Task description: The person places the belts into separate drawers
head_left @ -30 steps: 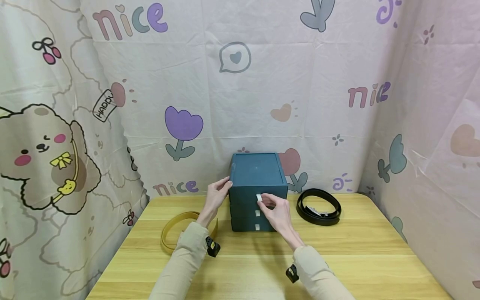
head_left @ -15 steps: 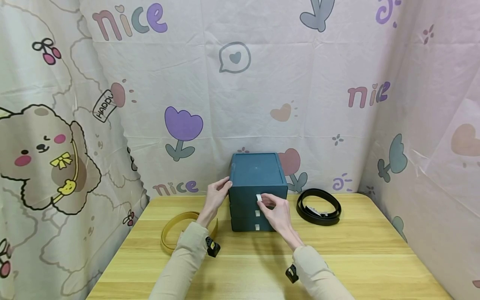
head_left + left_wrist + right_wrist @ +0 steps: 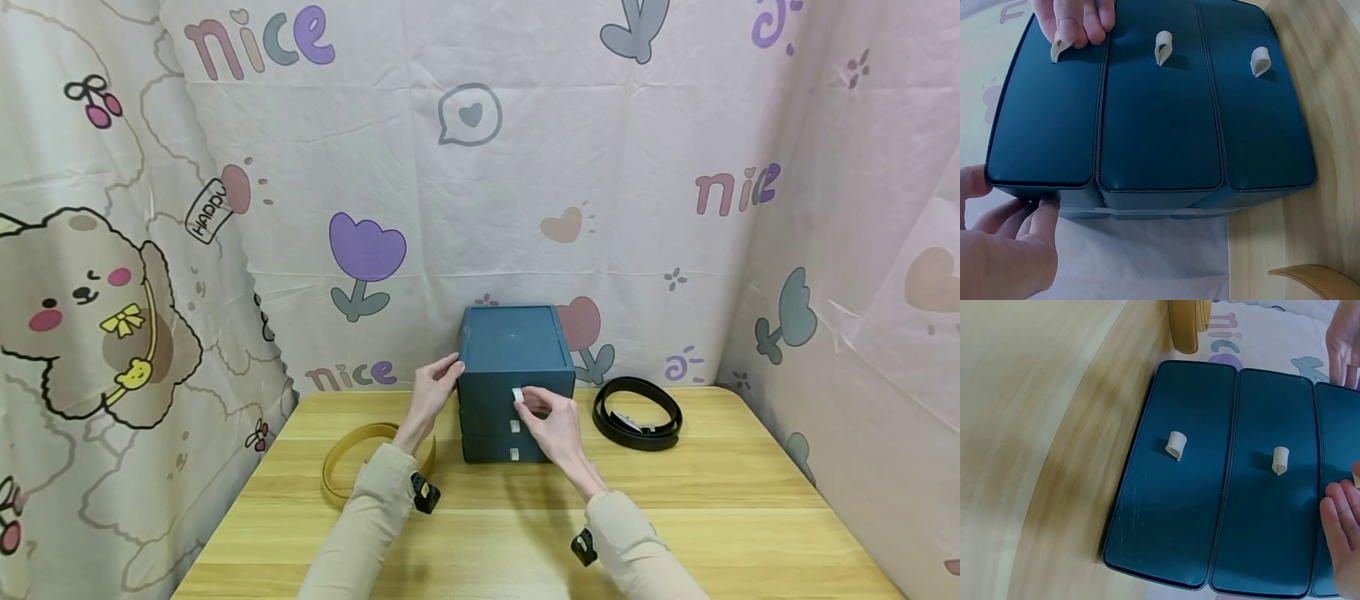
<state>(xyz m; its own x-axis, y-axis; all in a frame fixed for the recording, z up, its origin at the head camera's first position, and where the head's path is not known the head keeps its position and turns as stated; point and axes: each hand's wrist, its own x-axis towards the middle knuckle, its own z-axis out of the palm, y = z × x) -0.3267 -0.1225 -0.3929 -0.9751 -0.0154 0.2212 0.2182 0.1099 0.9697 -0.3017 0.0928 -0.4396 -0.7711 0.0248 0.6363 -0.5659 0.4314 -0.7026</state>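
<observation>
A dark teal drawer box (image 3: 517, 337) with stacked drawers stands at the back middle of the table in the head view. My left hand (image 3: 431, 396) holds its upper left edge, the thumb at the top and the fingers bent against the side in the left wrist view. With thumb and fingers, my right hand (image 3: 557, 427) pinches the pale loop pull (image 3: 1059, 47) of the top drawer. Below it, the middle pull (image 3: 1163, 47) and the bottom pull (image 3: 1260, 61) stick out untouched. All the drawer fronts sit flush.
A tan belt (image 3: 333, 461), coiled, lies left of the box, partly behind my left forearm. To the right is a coiled black belt (image 3: 637, 439) with a silver buckle. The wooden table (image 3: 480, 542) ends against a printed curtain (image 3: 480, 208) behind and at both sides.
</observation>
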